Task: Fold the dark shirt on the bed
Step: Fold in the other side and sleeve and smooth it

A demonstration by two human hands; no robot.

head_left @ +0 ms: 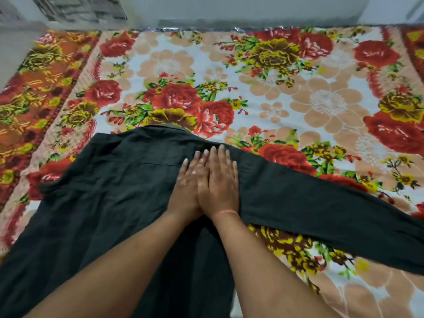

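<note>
The dark shirt [110, 191] lies spread on the bed [298, 99], which carries a floral cover. Its collar end points away from me and one long sleeve stretches out to the right, reaching the frame's right edge. My left hand [188, 187] and my right hand [220, 180] rest flat side by side on the shirt near its right shoulder, palms down, fingers extended and touching the cloth. Neither hand holds any fabric. A thin orange thread circles my right wrist. My forearms hide part of the shirt's lower body.
The floral cover runs to a grey wall [229, 10] at the far edge. An orange patterned border [34, 92] marks the bed's left side. The bed's near right part shows bare cover below the sleeve.
</note>
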